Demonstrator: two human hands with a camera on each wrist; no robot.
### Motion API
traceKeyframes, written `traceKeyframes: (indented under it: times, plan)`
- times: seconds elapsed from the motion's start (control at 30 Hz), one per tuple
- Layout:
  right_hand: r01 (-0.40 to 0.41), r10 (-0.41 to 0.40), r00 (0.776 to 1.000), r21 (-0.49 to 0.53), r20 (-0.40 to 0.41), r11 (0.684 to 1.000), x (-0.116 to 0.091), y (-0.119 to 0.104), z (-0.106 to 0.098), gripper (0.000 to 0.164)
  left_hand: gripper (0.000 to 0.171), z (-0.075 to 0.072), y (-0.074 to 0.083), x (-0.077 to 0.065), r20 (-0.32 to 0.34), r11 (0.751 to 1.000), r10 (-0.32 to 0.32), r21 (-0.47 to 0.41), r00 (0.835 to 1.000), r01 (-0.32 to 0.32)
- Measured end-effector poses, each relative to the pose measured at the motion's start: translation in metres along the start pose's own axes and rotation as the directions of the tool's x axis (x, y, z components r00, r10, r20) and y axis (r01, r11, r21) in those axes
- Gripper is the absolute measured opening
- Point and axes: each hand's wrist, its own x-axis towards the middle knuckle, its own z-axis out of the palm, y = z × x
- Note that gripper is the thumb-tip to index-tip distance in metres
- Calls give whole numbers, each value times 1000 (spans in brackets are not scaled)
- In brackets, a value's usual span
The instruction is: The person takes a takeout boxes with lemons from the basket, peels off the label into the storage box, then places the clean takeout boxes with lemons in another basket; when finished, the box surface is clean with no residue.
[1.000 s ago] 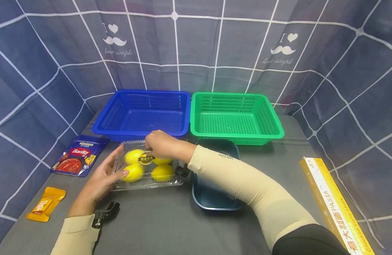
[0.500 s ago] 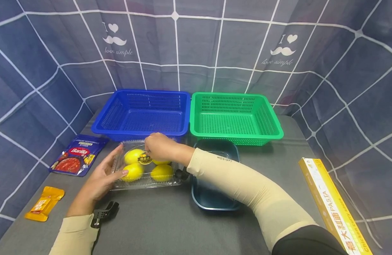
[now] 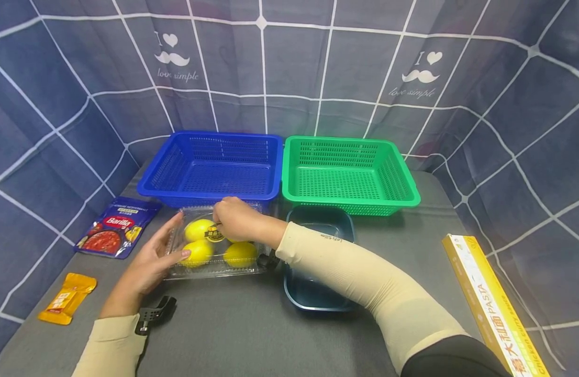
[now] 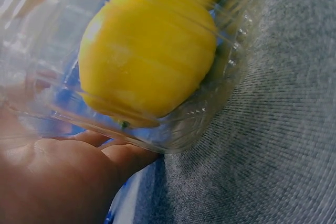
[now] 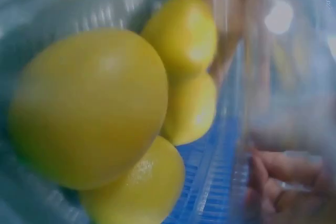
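In the head view, the left hand (image 3: 153,259) grips the left end of a clear plastic fruit box (image 3: 209,273) standing on the grey-clothed desk (image 3: 214,327), just in front of a blue plastic basket (image 3: 228,178). Yellow lemons (image 3: 240,255) show through the lid. The right hand (image 3: 237,217) is at the box's far right part, its fingers bent downward. Both hands lie nearly where they were a second ago, but less of the black-and-gold label (image 3: 213,235) shows: 精品 I can make out, while the end that read 水果 is now hard to see. Other lettering: "Barilla" on a blue foil pouch (image 3: 115,228), "意大利面 PASTA" and "Chicken curry sauce" on a long yellow-and-white carton (image 3: 497,306), "love simple" on the checked grey-blue cloth (image 3: 294,63) hung behind.

In the left wrist view, the left fingers (image 4: 128,158) are under and against the plastic corner, a lemon close above.

In the right wrist view, somewhat blurred, four lemons sit inside the box, and the right fingers (image 5: 289,169) are curled, pinching the plastic edge, with blue basket mesh beyond.
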Motion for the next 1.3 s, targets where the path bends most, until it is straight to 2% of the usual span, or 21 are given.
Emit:
traceKeyframes:
  times: [0.07, 0.13, 0.43, 0.6, 0.8, 0.97, 1.1, 1.3]
  plan:
    - [14, -14, 1000, 10, -11, 1000, 0, 1, 1, 34, 80, 0, 0, 0, 0, 1000, 3, -6, 1000, -3]
    - [16, -16, 1000, 18, -20, 1000, 0, 1, 1, 36, 80, 0, 0, 0, 0, 1000, 5, -10, 1000, -5]
    - [-36, 40, 996, 63, -73, 997, -3, 0, 4, 13, 80, 1, 1, 0, -9, 1000, -3, 17, 1000, 4]
    - [-41, 49, 993, 83, -105, 996, -5, -1, 6, 15, 79, 0, 1, -1, -6, 1000, -3, 26, 1000, 3]
    - [-39, 56, 993, 155, -108, 987, -3, -1, 9, 17, 80, 0, 1, 0, -6, 1000, -5, 25, 1000, 5]
    - [23, 6, 987, 176, -159, 984, -6, -1, 9, 16, 79, 1, 1, -1, -6, 1000, -4, 12, 1000, 4]
    - [98, -47, 974, 226, -223, 969, -13, -2, 6, 12, 79, 1, 0, 0, -2, 1000, -5, 3, 1000, 5]
    - [143, -61, 962, 298, -268, 944, -28, -1, -2, 8, 79, 0, 1, 0, -4, 1000, -7, 15, 1000, 7]
